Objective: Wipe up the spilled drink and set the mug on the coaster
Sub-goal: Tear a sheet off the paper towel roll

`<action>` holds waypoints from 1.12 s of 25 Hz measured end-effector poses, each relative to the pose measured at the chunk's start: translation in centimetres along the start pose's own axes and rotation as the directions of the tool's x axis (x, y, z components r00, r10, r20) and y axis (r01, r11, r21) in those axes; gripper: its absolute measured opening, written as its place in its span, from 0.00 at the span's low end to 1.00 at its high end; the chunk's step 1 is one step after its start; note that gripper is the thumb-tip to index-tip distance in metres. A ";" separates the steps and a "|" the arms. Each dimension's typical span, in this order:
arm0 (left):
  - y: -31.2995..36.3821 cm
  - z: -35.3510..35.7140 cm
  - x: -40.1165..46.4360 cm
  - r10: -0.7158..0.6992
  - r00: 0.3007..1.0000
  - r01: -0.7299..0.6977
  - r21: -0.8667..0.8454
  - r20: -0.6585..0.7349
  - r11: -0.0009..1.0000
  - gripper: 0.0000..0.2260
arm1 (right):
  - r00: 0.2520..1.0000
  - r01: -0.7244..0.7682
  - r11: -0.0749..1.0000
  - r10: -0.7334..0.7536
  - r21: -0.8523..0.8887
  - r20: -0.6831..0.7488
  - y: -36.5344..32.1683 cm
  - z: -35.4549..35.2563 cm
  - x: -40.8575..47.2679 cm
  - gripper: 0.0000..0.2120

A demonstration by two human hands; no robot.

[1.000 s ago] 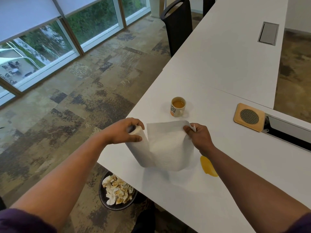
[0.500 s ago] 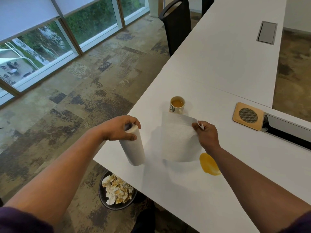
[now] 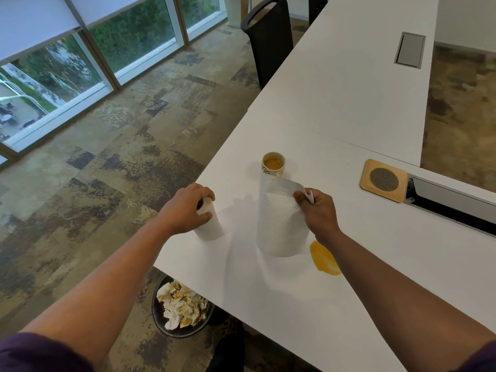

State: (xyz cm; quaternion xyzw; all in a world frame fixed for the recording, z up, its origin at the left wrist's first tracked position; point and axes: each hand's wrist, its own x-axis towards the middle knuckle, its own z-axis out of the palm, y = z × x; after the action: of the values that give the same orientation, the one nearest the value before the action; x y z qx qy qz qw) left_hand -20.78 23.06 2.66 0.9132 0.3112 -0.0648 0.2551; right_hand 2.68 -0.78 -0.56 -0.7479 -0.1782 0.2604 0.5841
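A white mug [image 3: 273,165] with brown drink stands on the white table [image 3: 349,103]. To its right lies a square wooden coaster [image 3: 383,180] with a dark round centre. A yellow-orange spill [image 3: 323,259] spreads on the table near my right forearm. My left hand [image 3: 188,209] grips the top of an upright paper towel roll [image 3: 209,224] near the table's left edge. My right hand [image 3: 315,210] pinches a torn-off paper towel sheet [image 3: 280,224], which hangs down just left of the spill and in front of the mug.
A black bin [image 3: 182,308] full of crumpled stained paper sits on the floor under the table's left edge. A dark chair [image 3: 268,36] stands at the far left side. A cable hatch [image 3: 410,49] and an open cable slot [image 3: 451,200] are set into the table.
The sheet has come off the roll. My left hand has set the roll down to the left, and my right hand has drawn the sheet right, toward the spill.
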 end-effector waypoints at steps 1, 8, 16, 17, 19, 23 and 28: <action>0.0 0.3 0.0 -0.015 1.000 0.015 -0.001 -0.002 1.000 0.18 | 1.000 -0.008 1.000 0.008 0.007 0.006 -0.1 0.1 -0.1 0.14; 0.2 0.8 0.1 -0.074 0.997 0.072 0.051 0.029 0.996 0.26 | 0.998 -0.058 0.997 0.056 0.054 0.039 -0.5 -0.4 -1.0 0.14; 5.6 1.6 0.3 0.106 0.977 -0.068 0.200 -0.183 0.977 0.38 | 0.985 -0.158 0.971 0.143 0.179 0.091 -0.5 -2.1 -2.4 0.07; 7.4 2.3 0.2 0.082 0.986 -0.077 0.036 -0.148 0.996 0.39 | 0.984 -0.170 0.966 0.154 0.197 0.093 -0.5 -2.5 -2.6 0.09; 10.4 4.5 0.2 -0.008 0.998 0.029 -0.379 0.056 0.925 0.44 | 0.977 -0.199 0.947 0.174 0.251 0.119 -0.4 -3.2 -3.1 0.13; 14.3 8.7 0.9 0.045 0.881 0.409 -0.806 0.471 0.427 0.50 | 0.952 -0.302 0.853 0.251 0.426 0.172 -0.1 -5.3 -4.1 0.20; 17.5 13.3 1.8 0.127 0.729 0.644 -0.737 0.673 0.204 0.37 | 0.928 -0.367 0.743 0.337 0.560 0.161 1.4 -9.4 -5.9 0.13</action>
State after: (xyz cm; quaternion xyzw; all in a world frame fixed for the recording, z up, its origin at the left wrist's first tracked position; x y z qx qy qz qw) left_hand -8.27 5.52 -1.84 0.4140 0.3448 -0.1961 0.8193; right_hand 3.49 -11.86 0.85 -0.5471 0.0400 0.4259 0.7195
